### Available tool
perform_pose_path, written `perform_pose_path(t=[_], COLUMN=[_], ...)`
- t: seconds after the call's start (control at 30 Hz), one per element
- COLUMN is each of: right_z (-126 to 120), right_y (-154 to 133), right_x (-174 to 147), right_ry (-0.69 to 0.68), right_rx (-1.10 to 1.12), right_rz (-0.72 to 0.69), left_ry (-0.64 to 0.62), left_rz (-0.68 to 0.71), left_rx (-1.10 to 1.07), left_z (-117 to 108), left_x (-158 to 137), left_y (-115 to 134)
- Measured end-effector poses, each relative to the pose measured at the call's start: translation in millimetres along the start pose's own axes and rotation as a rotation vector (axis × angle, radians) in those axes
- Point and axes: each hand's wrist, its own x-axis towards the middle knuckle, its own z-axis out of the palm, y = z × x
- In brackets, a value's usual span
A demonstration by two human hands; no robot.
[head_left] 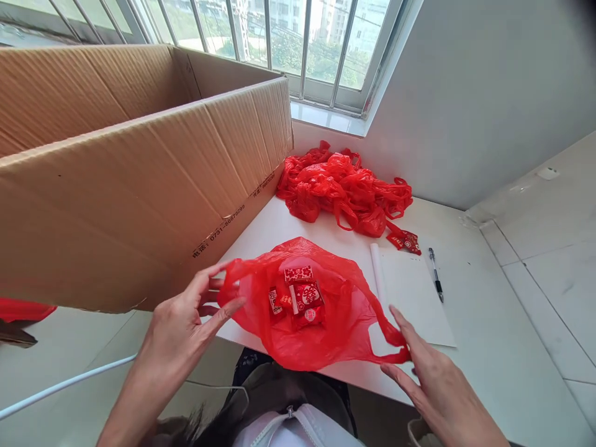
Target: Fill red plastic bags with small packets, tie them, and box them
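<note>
A red plastic bag (298,357) is spread open at the table's near edge, its mouth facing up. Inside lie several small red packets (305,297) with white print. My left hand (186,320) holds the bag's left handle, the thumb on the near side and the other fingers partly hidden behind the film. On the opposite side, my right hand (426,366) has the right handle hooked at its fingers, with thumb and forefinger apart. The bag is stretched between both hands.
A large open cardboard box (139,205) stands at the left. Heaped red plastic bags (342,186) lie against the back wall, beside a red packet (405,241). Right of the bag are white paper (414,292) and a pen (436,273). A barred window (279,43) is behind.
</note>
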Motion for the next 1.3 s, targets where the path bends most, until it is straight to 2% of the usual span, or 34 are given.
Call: perform_pose_path(t=[0.07, 0.13, 0.23, 0.3, 0.33, 0.43, 0.5, 0.57, 0.67, 0.73, 0.77, 0.83, 0.9, 1.03, 1.1, 1.17, 1.23, 1.3], right_z=[-6, -25, -66, -90, -100, -117, -118, -111, -95, -85, -81, -75, -70, -57, -50, -44, -40, -39], right_y=[-2, -11, -28, -36, -39, -46, -47, -43, -34, -30, -28, -25, -21, -14, -16, -23, -33, -43], right_x=[1, 12, 48, 77, 91, 116, 119, 113, 99, 92, 89, 85, 81, 75, 70, 67, 67, 71], right_ry=[-0.101, -0.059, 0.226, 0.386, 0.441, 0.625, 0.691, 0.565, 0.295, 0.262, 0.264, 0.259, 0.263, 0.313, 0.284, 0.209, 0.109, 0.032], right_rx=[0.170, 0.311, 0.424, 0.446, 0.445, 0.387, 0.373, 0.377, 0.338, 0.312, 0.312, 0.337, 0.400, 0.514, 0.578, 0.685, 0.812, 0.876], right_rz=[0.049, 0.110, 0.176, 0.149, 0.111, -0.009, -0.061, -0.107, -0.149, -0.185, -0.208, -0.241, -0.219, -0.157, -0.203, -0.253, -0.306, -0.343], left_ry=[-0.037, -0.010, 0.116, 0.211, 0.206, 0.192, 0.218, 0.179, -0.147, -0.382, -0.451, -0.488, -0.440, -0.423, -0.426, -0.474, -0.570, -0.626], left_rz=[-0.003, 0.046, 0.201, 0.308, 0.339, 0.510, 0.630, 0.709, 0.743, 0.749, 0.747, 0.737, 0.734, 0.725, 0.704, 0.700, 0.701, 0.620], left_rx=[-0.086, -0.274, -0.597, -0.738, -0.796, -0.891, -0.879, -0.818, -0.631, -0.533, -0.502, -0.414, -0.254, 0.041, 0.044, -0.044, -0.269, -0.552], left_z=[-8, -21, -40, -50, -54, -63, -65, -62, -49, -39, -34, -27, -22, -15, -8, 2, 15, 31], left_x=[3, 8, 30, 52, 62, 81, 79, 69, 51, 44, 42, 39, 36, 31, 32, 36, 42, 46], left_y=[2, 13, 46, 74, 87, 113, 115, 104, 75, 55, 46, 31, 20, 13, 18, 29, 44, 59])
